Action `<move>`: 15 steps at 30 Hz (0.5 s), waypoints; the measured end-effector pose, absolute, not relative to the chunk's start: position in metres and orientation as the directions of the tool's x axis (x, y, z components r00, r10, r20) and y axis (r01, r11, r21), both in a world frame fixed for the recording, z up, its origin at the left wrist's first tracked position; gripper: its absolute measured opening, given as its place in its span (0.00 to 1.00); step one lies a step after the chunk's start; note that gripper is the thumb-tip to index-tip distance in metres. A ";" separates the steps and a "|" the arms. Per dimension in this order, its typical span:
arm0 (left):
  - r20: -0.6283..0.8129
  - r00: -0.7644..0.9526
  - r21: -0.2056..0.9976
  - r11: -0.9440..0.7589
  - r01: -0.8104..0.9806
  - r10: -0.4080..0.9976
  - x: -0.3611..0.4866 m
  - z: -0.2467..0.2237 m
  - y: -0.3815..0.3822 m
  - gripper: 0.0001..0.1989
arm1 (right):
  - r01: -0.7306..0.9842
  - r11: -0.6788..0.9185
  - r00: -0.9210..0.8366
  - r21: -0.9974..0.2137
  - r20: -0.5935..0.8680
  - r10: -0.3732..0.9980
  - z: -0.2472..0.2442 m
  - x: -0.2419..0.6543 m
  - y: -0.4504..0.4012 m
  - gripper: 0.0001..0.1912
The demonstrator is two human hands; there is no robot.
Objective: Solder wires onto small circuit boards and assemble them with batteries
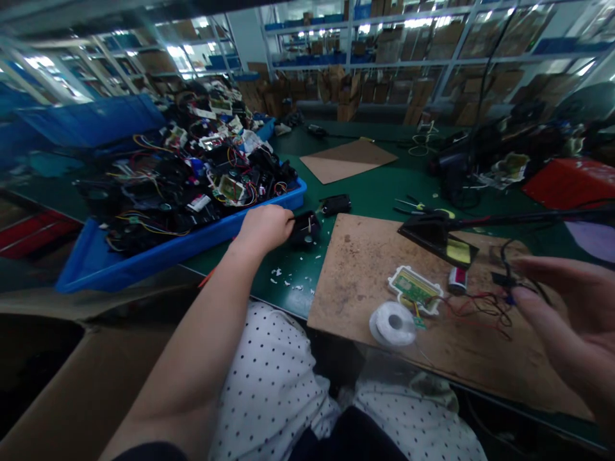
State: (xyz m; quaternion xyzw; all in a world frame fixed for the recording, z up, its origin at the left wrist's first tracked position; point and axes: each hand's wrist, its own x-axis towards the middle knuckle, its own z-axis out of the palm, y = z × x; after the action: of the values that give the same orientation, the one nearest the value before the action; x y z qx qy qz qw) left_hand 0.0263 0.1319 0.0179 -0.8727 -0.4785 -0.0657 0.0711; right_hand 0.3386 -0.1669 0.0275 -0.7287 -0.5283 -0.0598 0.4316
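Grips a black case (306,230) with the left hand (269,225) beside the blue bin (192,237) and pinches a wired part (503,280) with the right hand (571,304) above the board (355,256).

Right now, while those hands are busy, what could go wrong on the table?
The thin red and black wires lie tangled beside the right hand, which seems to pinch a small dark part; a tug might snag them.

The white spool sits at the near edge of the brown board, so a bump could knock it off.

Parts are heaped above the rim of the blue tray, so some might tumble out.
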 end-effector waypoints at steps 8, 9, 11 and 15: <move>0.462 0.422 0.010 -0.480 0.877 0.780 0.060 0.026 0.044 0.12 | 0.783 0.278 -0.021 -0.556 0.423 0.906 0.057 0.274 -0.062 0.11; 0.482 0.421 0.026 -0.492 0.870 0.769 0.061 0.025 0.035 0.11 | 0.791 0.308 -0.074 -0.529 0.416 0.906 0.057 0.266 -0.052 0.12; 0.519 0.427 0.055 -0.527 0.848 0.741 0.062 0.022 0.021 0.09 | 0.811 0.333 -0.128 -0.481 0.410 0.903 0.055 0.254 -0.037 0.14; 0.593 0.435 0.095 -0.596 0.798 0.677 0.059 0.014 0.002 0.10 | 0.860 0.293 -0.100 -0.417 0.425 0.900 0.053 0.242 -0.029 0.14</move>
State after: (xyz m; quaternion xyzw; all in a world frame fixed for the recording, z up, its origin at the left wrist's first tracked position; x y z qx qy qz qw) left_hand 0.0587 0.0021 0.0142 -0.8411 -0.4384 -0.3005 0.1002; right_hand 0.2423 -0.0287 0.0530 -0.5938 -0.7409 0.0314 0.3122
